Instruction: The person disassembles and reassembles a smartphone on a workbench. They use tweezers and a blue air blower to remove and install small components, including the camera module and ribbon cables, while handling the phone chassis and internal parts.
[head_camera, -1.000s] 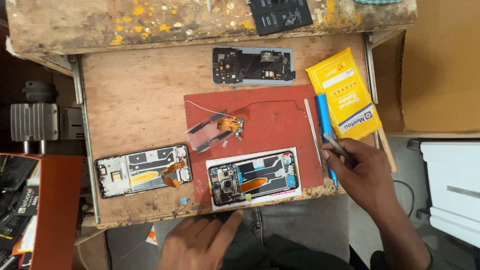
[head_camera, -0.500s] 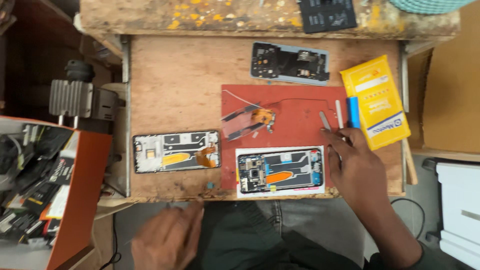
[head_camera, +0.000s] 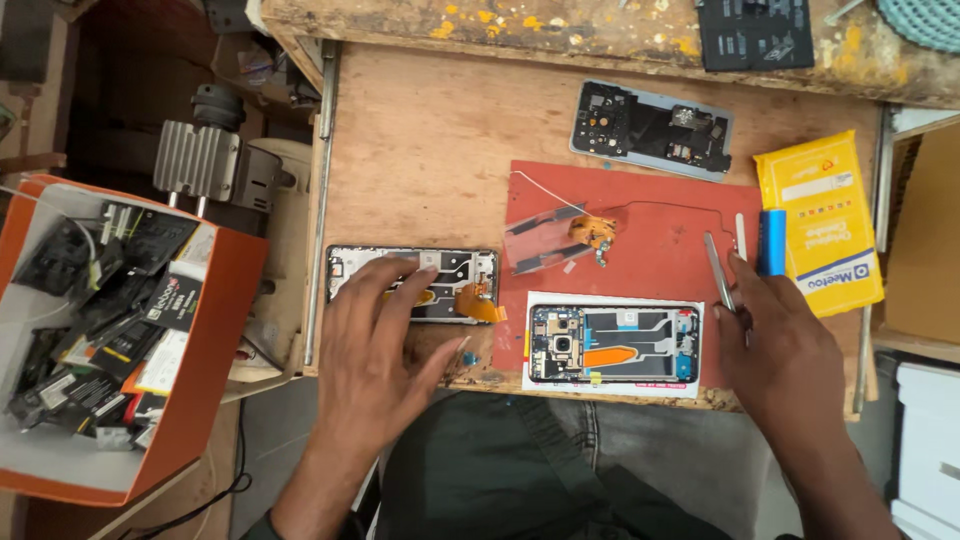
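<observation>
My left hand lies flat with spread fingers on an opened phone frame at the left of the wooden board. My right hand rests on the red mat's right edge, its fingers closed on metal tweezers. A second opened phone, with an orange flex strip inside, lies on the mat between my hands. Small loose parts with an orange flex sit higher on the mat.
A phone back cover lies at the far side of the board. A yellow packet and a blue tool are at the right. An orange box of spare parts stands at the left, beside a grey motor.
My left hand rose from below the board's front edge onto the left phone frame. The view swung left, bringing the orange box in. My right hand stayed at the mat's edge with the tweezers.
</observation>
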